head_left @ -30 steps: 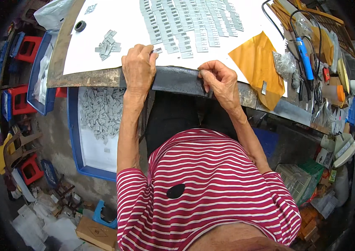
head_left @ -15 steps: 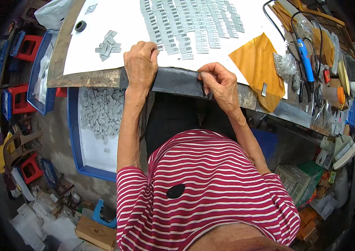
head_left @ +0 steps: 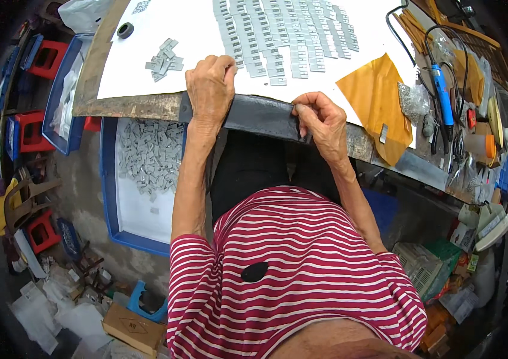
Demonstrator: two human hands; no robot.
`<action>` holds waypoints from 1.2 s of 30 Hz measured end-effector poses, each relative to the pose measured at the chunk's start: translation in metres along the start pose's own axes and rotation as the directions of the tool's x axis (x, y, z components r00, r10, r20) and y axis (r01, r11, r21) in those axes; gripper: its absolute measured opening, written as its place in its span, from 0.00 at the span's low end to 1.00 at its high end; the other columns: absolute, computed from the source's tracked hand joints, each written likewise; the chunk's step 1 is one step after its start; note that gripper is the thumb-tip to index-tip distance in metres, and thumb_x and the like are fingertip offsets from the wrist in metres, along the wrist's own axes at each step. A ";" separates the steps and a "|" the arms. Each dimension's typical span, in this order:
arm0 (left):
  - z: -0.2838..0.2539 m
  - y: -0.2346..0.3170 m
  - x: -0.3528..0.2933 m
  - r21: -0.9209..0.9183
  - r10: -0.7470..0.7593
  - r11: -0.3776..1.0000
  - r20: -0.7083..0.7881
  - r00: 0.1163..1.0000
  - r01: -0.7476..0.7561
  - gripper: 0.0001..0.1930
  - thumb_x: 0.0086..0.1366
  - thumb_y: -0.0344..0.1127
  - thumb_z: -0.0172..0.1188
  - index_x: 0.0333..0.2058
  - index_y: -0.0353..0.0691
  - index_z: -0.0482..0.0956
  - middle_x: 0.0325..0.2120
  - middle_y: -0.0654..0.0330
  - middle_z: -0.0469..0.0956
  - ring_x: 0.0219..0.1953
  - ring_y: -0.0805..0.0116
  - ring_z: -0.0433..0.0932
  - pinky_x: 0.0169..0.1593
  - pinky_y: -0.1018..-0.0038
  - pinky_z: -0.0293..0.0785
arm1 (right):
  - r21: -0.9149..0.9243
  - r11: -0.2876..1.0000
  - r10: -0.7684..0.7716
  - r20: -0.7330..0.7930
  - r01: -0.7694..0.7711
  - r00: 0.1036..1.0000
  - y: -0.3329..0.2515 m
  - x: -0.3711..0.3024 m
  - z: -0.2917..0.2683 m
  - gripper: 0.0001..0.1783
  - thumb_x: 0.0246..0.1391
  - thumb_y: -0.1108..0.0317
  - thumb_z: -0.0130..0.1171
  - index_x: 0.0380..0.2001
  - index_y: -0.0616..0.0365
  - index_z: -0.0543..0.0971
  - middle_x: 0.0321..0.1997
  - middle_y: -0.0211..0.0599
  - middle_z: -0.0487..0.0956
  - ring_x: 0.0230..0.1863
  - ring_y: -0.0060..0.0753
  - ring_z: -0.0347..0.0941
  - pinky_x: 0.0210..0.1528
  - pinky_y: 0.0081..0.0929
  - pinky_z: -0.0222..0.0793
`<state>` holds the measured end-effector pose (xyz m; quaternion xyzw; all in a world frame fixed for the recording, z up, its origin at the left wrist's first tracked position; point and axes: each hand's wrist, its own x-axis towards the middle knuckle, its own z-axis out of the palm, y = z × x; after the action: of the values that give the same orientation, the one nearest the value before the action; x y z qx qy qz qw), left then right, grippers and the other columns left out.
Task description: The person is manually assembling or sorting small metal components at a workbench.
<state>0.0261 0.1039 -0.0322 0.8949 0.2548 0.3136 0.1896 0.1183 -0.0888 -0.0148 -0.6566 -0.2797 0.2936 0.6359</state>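
Note:
Rows of small flat grey pieces (head_left: 266, 39) lie in overlapping columns on a white sheet (head_left: 128, 75). My left hand (head_left: 211, 88) rests at the near end of the leftmost column. Its thumb and fingers are drawn together around something too small or hidden to make out. Over the table's front edge lies a dark grey strip (head_left: 260, 115). My right hand (head_left: 324, 124) is at the strip's right end, thumb pressed to curled fingers, and what they pinch is hidden. A loose pile of similar grey pieces (head_left: 164, 61) sits left of my left hand.
A blue-rimmed tray (head_left: 140, 240) below the table holds many grey pieces. Right of my right hand lies a brown paper envelope (head_left: 370, 87) with one grey piece (head_left: 384, 133) on it. Beyond are a blue corded tool (head_left: 443, 96) and cables. A black ring (head_left: 125, 30) stands far left.
The whole view has shifted slightly, so the table appears a little further right. Both hands keep nearly the same places and closed poses; the grey pieces show no clear change.

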 end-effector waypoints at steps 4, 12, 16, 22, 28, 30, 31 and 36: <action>-0.010 -0.002 -0.006 0.010 0.033 0.999 -0.100 0.994 -0.032 0.04 0.49 0.29 0.60 0.27 0.41 0.76 0.22 0.62 0.73 0.29 0.63 0.72 0.34 0.69 0.60 | 0.000 1.000 -0.012 0.011 0.012 1.000 0.001 0.000 -0.001 0.06 0.51 0.75 0.51 0.32 0.66 0.73 0.22 0.31 0.74 0.16 0.13 0.65 0.17 0.11 0.61; -0.044 -0.033 -0.012 0.068 -0.108 0.989 -0.254 0.961 0.129 0.05 0.49 0.27 0.55 0.27 0.38 0.77 0.25 0.56 0.76 0.31 0.57 0.72 0.37 0.64 0.65 | -0.014 1.000 -0.021 0.005 0.021 1.000 0.002 -0.001 -0.003 0.06 0.51 0.75 0.51 0.33 0.66 0.73 0.24 0.32 0.74 0.17 0.13 0.65 0.18 0.11 0.62; -0.053 -0.051 -0.001 0.175 -0.085 0.978 -0.168 0.982 0.114 0.08 0.48 0.25 0.56 0.30 0.40 0.78 0.29 0.56 0.75 0.34 0.56 0.71 0.39 0.64 0.65 | -0.016 1.000 -0.019 0.007 0.020 1.000 0.002 -0.002 -0.001 0.06 0.52 0.74 0.51 0.33 0.66 0.74 0.24 0.32 0.75 0.17 0.13 0.65 0.18 0.12 0.62; -0.052 -0.065 0.005 0.306 -0.013 0.952 -0.038 0.999 0.024 0.08 0.49 0.27 0.59 0.31 0.42 0.78 0.31 0.59 0.72 0.38 0.59 0.69 0.40 0.64 0.65 | -0.025 1.000 -0.005 0.024 0.006 1.000 -0.001 -0.002 0.000 0.06 0.52 0.74 0.51 0.33 0.65 0.74 0.24 0.32 0.74 0.17 0.13 0.64 0.19 0.11 0.62; -0.049 -0.066 0.010 0.281 0.048 0.958 0.061 0.997 -0.063 0.06 0.49 0.29 0.59 0.29 0.42 0.77 0.31 0.60 0.73 0.38 0.59 0.69 0.41 0.63 0.66 | -0.042 0.999 0.006 0.002 -0.006 1.000 -0.005 -0.002 -0.004 0.06 0.51 0.73 0.52 0.31 0.65 0.74 0.21 0.30 0.74 0.16 0.14 0.64 0.17 0.12 0.61; -0.053 -0.063 0.013 0.245 0.089 0.963 0.109 0.990 -0.113 0.07 0.47 0.28 0.59 0.28 0.42 0.76 0.30 0.59 0.73 0.35 0.58 0.71 0.39 0.65 0.67 | 0.003 0.999 0.041 -0.006 -0.041 0.999 -0.010 -0.003 -0.005 0.05 0.50 0.73 0.52 0.30 0.64 0.74 0.20 0.28 0.72 0.16 0.14 0.64 0.17 0.13 0.60; -0.053 -0.069 0.014 0.218 0.149 0.960 0.119 0.982 -0.172 0.07 0.47 0.28 0.59 0.28 0.43 0.76 0.29 0.58 0.73 0.33 0.58 0.71 0.38 0.66 0.68 | 0.021 0.999 0.045 -0.005 -0.045 0.999 -0.010 -0.005 -0.006 0.05 0.50 0.73 0.52 0.29 0.64 0.74 0.20 0.27 0.72 0.16 0.13 0.64 0.17 0.13 0.60; -0.057 -0.078 0.018 0.175 0.190 0.958 0.197 0.962 -0.225 0.06 0.48 0.28 0.57 0.29 0.40 0.76 0.28 0.57 0.74 0.33 0.57 0.71 0.39 0.66 0.67 | -0.016 0.997 -0.082 -0.017 0.082 0.996 -0.011 -0.015 -0.022 0.05 0.50 0.76 0.53 0.32 0.64 0.74 0.20 0.25 0.71 0.17 0.09 0.63 0.19 0.09 0.59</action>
<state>-0.0255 0.1864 -0.0208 0.9555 0.1707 0.2237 0.0884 0.1249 -0.1141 -0.0031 -0.6522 -0.3029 0.2593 0.6448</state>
